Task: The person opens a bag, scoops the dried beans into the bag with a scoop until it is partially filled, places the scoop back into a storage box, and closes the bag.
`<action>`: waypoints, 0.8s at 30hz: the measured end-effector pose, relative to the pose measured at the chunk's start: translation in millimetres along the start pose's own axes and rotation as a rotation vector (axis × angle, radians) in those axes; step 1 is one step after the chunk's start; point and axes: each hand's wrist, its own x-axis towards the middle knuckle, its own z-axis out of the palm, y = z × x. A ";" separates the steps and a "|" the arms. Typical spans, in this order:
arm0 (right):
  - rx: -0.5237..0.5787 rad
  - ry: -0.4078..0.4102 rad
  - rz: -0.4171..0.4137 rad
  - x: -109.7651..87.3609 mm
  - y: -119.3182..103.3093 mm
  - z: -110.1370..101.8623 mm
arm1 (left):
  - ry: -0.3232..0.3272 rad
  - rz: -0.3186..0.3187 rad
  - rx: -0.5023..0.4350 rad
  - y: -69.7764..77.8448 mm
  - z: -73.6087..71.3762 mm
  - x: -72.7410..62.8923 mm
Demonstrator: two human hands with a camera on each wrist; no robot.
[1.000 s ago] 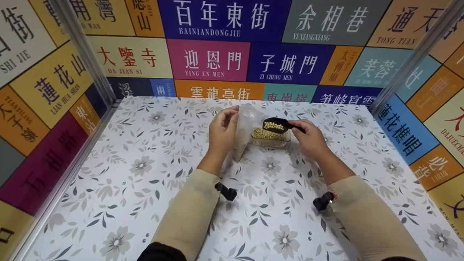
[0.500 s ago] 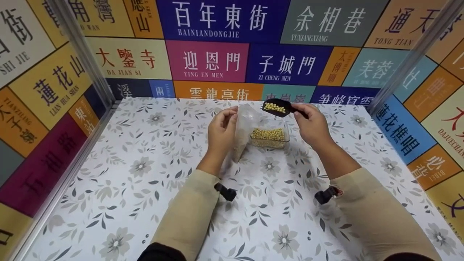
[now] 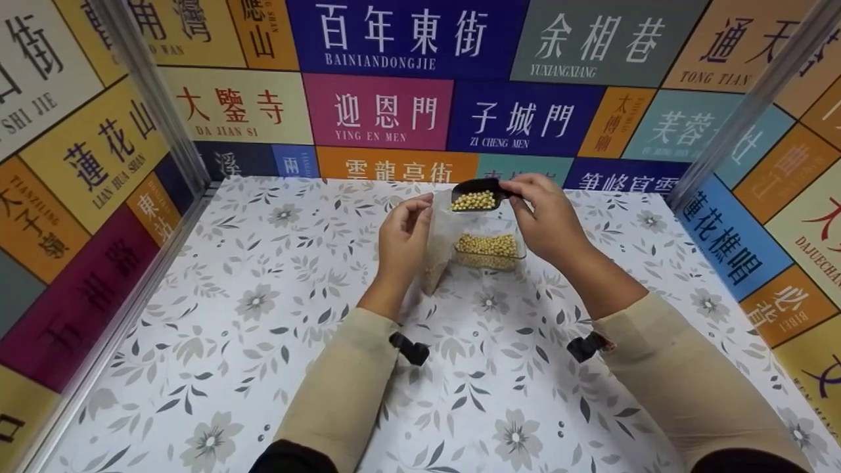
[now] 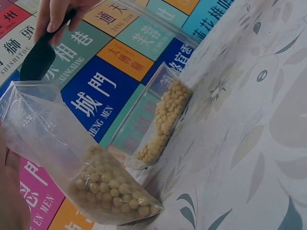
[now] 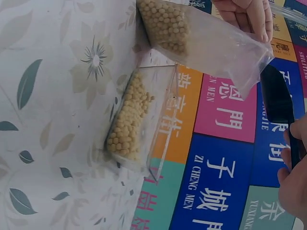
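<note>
My left hand (image 3: 404, 233) pinches the upper edge of a clear plastic bag (image 4: 45, 129), which stands on the table with soybeans (image 4: 110, 191) in its lower part. In my right hand (image 3: 548, 217) I grip the handle of a black scoop (image 3: 483, 190) loaded with yellow soybeans (image 3: 474, 201). The scoop's front lip is at the bag's open mouth, as the right wrist view also shows. A clear rectangular container (image 3: 521, 253), partly filled with soybeans (image 3: 486, 245), sits just right of the bag, below the scoop.
The table (image 3: 263, 368) has a white cover with a grey flower and leaf print. Printed sign panels (image 3: 381, 108) close off the back and both sides. Metal corner posts (image 3: 167, 105) stand at the back corners. Small black wrist cameras (image 3: 410, 348) are strapped at the sleeves.
My right hand has lifted the loaded scoop up from over the container and brought it left to the bag's mouth. My left hand and the bag have stayed in place.
</note>
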 end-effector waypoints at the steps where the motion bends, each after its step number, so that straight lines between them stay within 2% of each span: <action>1: -0.019 0.002 -0.015 0.5 -1.7 -0.2 | 0.001 0.003 -0.004 0.0 0.0 -0.2; 6: -0.079 0.021 -0.076 1.7 -7.1 -1.1 | 0.011 0.015 -0.008 0.2 0.3 -0.7; 18: -0.109 0.076 -0.177 -2.7 -4.5 -0.8 | -0.003 0.040 -0.004 0.6 0.2 -0.7; 24: -0.117 0.082 -0.194 -2.6 -2.6 -2.1 | -0.011 0.056 0.003 0.5 -0.4 -0.6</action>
